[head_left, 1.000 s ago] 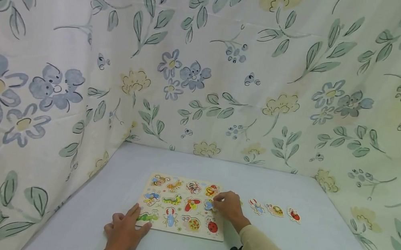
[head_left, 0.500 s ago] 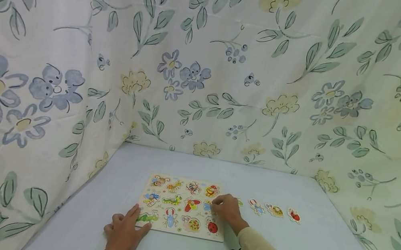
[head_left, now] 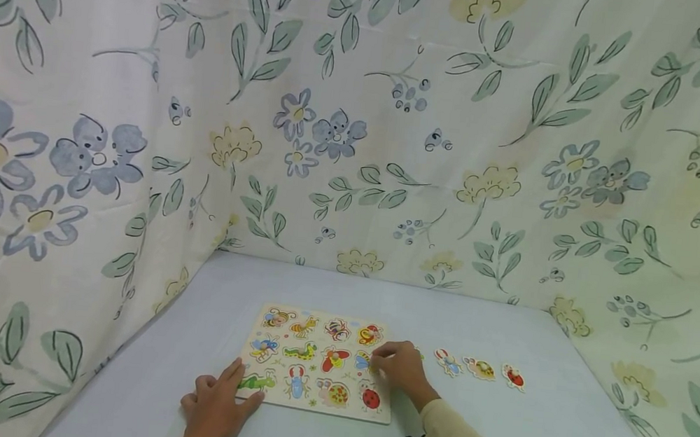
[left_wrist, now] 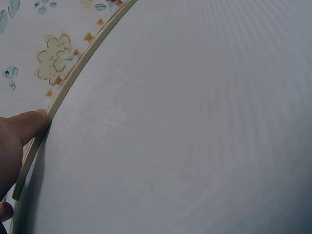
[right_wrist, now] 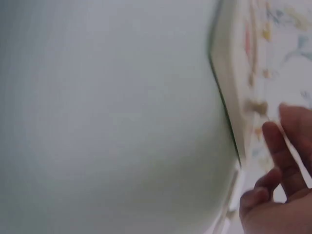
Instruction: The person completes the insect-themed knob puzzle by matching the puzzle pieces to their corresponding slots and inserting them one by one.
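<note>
A wooden insect puzzle board [head_left: 310, 403] lies on the pale table. My left hand [head_left: 216, 406] rests flat with straight fingers on the board's near-left corner; in the left wrist view its thumb [left_wrist: 22, 129] touches the board's edge [left_wrist: 73, 73]. My right hand [head_left: 398, 365] hovers over the board's right column, its curled fingertips pinching a small blue insect piece [head_left: 364, 360] in the middle row. The right wrist view is blurred and shows curled fingers [right_wrist: 279, 148] beside the board's edge [right_wrist: 228, 92].
Three loose insect pieces lie in a row right of the board: a red-white one [head_left: 448, 361], a yellow-green one [head_left: 480, 367] and a red one [head_left: 513, 376]. A greenish piece [head_left: 418, 354] peeks out behind my right hand. Floral cloth walls [head_left: 357, 142] enclose the table.
My right hand has shifted only slightly over the blue piece. The left hand and the loose pieces have stayed put.
</note>
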`<state>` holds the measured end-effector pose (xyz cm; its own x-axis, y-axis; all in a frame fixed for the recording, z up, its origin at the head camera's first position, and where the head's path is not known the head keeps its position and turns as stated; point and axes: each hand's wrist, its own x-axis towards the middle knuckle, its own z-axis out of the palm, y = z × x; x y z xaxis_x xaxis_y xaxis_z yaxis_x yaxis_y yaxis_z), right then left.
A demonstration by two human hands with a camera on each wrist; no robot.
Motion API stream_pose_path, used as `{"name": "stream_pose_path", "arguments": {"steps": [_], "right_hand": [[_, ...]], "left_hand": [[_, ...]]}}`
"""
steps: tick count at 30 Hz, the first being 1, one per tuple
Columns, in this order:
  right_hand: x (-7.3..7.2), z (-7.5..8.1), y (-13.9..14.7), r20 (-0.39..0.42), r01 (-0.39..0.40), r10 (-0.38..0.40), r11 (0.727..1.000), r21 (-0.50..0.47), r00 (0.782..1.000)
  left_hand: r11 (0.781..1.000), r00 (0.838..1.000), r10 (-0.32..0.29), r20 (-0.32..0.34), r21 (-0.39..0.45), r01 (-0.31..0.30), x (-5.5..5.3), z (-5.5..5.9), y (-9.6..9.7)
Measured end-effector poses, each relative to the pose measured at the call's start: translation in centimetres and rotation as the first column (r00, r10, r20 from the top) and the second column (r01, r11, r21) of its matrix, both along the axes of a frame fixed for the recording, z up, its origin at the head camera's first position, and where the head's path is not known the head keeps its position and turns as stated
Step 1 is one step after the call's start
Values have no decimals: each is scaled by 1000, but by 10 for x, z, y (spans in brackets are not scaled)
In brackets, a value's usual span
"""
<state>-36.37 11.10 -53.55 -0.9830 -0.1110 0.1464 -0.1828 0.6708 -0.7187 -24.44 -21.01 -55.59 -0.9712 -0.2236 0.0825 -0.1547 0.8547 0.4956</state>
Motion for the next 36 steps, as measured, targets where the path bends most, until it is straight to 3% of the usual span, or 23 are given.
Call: {"name": "stream_pose_path", "arguments": {"steps": [3, 7, 10, 12, 20, 27, 36], "right_hand": [[-5, 5, 10, 49, 29, -22, 988, -152, 999], [-10, 17, 29, 89, 72, -41, 924, -377, 995], [-14, 23, 42, 89, 96, -63, 889, -447, 994], [-16, 26, 48, 87, 111, -81, 884, -453, 993], [-20, 14, 59, 145, 171, -126, 917, -361, 981], [-20, 0, 65, 184, 184, -149, 963, -194, 972], [-17, 0, 58, 101, 205, -208, 978, 40, 973]], "left_hand": [[1000, 1000, 7, 4, 5, -7, 0, 0, 0], [1000, 1000, 4, 0, 7, -4, 1, 1, 0], [1000, 1000, 3, -6, 3, -3, 1, 1, 0], [1000, 1000, 7, -8, 0, -7, 0, 1, -1], [1000, 1000, 20, -2, 15, -20, 0, -1, 0], [1000, 1000, 16, -20, 16, -16, 1, -1, 2], [1000, 999, 22, -27, 7, -22, -1, -4, 0]]}}
